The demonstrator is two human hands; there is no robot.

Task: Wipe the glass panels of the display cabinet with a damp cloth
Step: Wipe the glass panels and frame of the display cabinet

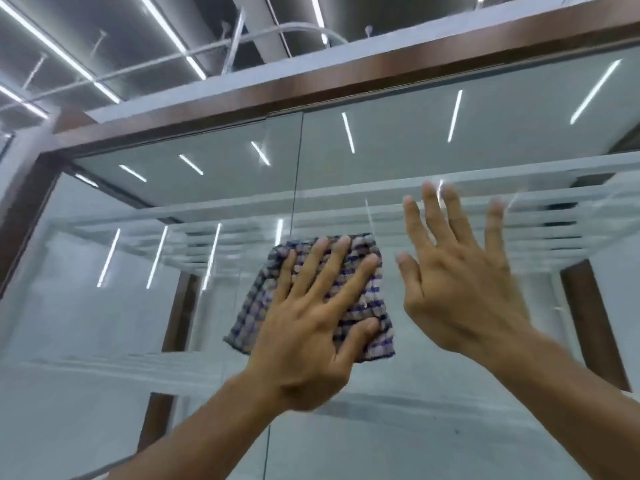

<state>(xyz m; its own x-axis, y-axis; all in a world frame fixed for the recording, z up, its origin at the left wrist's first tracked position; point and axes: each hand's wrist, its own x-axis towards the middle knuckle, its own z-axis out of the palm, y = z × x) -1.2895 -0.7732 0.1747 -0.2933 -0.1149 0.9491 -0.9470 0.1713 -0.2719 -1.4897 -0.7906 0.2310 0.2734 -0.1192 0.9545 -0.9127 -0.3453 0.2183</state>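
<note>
A person stands close to a tall display cabinet with both bare arms raised to its front glass, seen from below so that the brown top rail (311,88) of the cabinet and the strip lights on the ceiling show above. The left hand (304,327) lies flat on a folded checked cloth (377,299), purple, dark and pale, and pins it against the glass panel (398,438). Its fingers (322,268) are straight and spread, pressing rather than gripping, and the thumb reaches across the cloth's lower right part. The cloth is roughly a rectangle with its longer side running up and down. It shows beyond the fingertips at the top and past the thumb on the right, and its left edge lies at or near the vertical seam (294,188) between two panes; I cannot tell whether it crosses that seam. The right hand (460,292) is just to the right of the cloth, apart from it and a little higher, with its palm toward the glass, fingers splayed and holding nothing. It is blurred, so I cannot tell whether it touches the pane. Only the left hand is on the cloth, so it looks to be the one doing the wiping. A broad stretch of glass lies above the cloth, up to the rail. Pale shelves (346,199) show faintly inside.
</note>
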